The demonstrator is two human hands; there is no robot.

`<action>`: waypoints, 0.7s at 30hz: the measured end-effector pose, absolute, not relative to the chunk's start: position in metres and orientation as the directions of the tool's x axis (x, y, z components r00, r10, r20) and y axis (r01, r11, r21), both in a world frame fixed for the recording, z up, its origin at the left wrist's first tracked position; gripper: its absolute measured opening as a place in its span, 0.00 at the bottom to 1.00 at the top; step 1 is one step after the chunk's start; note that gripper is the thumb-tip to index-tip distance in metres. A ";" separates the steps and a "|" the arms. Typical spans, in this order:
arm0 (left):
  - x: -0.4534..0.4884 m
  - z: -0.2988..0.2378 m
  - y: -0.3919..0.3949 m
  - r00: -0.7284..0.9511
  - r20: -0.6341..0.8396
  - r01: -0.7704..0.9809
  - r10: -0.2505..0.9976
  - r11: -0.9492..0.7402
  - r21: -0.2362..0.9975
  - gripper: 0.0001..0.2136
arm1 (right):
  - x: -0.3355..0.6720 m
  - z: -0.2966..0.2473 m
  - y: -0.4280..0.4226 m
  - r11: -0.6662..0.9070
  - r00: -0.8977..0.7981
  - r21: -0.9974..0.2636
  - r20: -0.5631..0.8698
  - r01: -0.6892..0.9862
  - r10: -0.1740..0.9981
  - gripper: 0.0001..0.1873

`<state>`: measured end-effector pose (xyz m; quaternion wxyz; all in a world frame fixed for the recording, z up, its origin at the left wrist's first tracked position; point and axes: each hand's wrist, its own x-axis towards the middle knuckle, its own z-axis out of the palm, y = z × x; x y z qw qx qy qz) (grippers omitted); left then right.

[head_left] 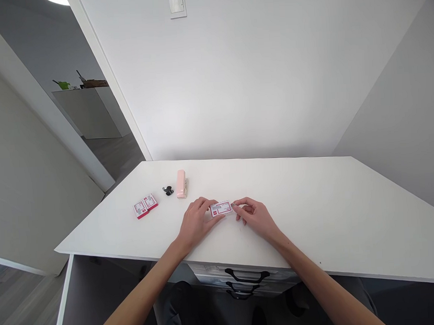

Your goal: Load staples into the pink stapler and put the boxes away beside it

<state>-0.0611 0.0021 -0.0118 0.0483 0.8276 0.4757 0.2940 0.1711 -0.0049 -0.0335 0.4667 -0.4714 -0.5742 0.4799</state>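
Pinched at both ends, the small red-and-white box [222, 208] lies on the white table [313, 216] near its front edge. The left hand [196, 222] closes thumb and fingers on its left end, and the right hand [256, 216] nips its right end with curled fingertips. Far left, a doorway shows a grey counter [85, 110]. Left of the hands lie two matching boxes [145, 206], a small black object [168, 190] and a pink stapler [181, 183]. A bare white wall stands behind.

stapler [181, 183] back-l. of box [221, 209]
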 end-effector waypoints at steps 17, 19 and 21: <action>-0.061 -0.011 0.001 0.397 0.364 0.730 0.843 -0.530 0.432 0.18 | 0.172 -0.029 -0.007 0.107 -0.214 -0.992 0.092 0.060 0.972 0.20; -0.060 -0.010 0.001 0.406 0.350 0.724 0.844 -0.531 0.440 0.18 | 0.172 -0.030 -0.007 0.112 -0.233 -0.992 0.095 0.059 0.968 0.19; -0.059 -0.009 0.001 0.418 0.336 0.720 0.844 -0.533 0.445 0.18 | 0.171 -0.031 -0.007 0.117 -0.211 -0.991 0.100 0.066 0.972 0.19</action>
